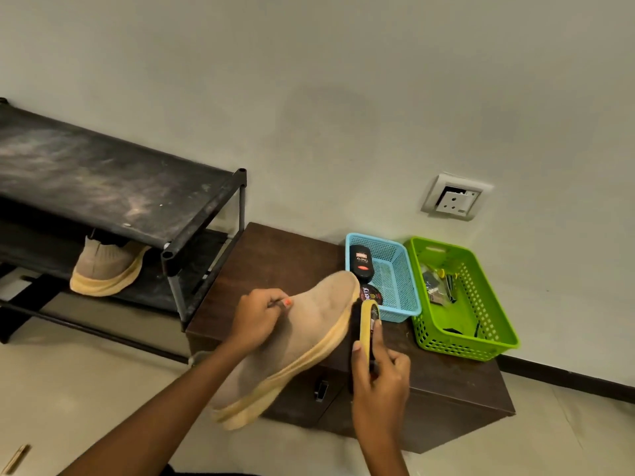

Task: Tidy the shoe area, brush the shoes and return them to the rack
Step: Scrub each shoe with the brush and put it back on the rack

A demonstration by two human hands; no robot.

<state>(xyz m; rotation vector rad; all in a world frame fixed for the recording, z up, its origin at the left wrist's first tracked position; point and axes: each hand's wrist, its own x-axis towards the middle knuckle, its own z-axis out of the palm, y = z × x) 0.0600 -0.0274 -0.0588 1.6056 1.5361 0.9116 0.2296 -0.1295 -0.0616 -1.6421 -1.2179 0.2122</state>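
Left hand (pixel 256 319) grips beige shoe (pixel 299 341) over table (pixel 275 255), long axis running toe up-right, heel down-left. Right hand (pixel 379 376) clamps brush (pixel 368 329) at shoe's right sole edge, so you'd likely stroke along it. Rack (pixel 202 214) left; 1 matching shoe (pixel 106 269) shelved.

A beige knit shoe (pixel 106 266) is set on the lower shelf of the black metal shoe rack (pixel 202 214), left of the dark wooden counter (pixel 285 255). On the counter, a blue plastic basket (pixel 400 286) is placed just left of a green plastic basket (pixel 481 324).
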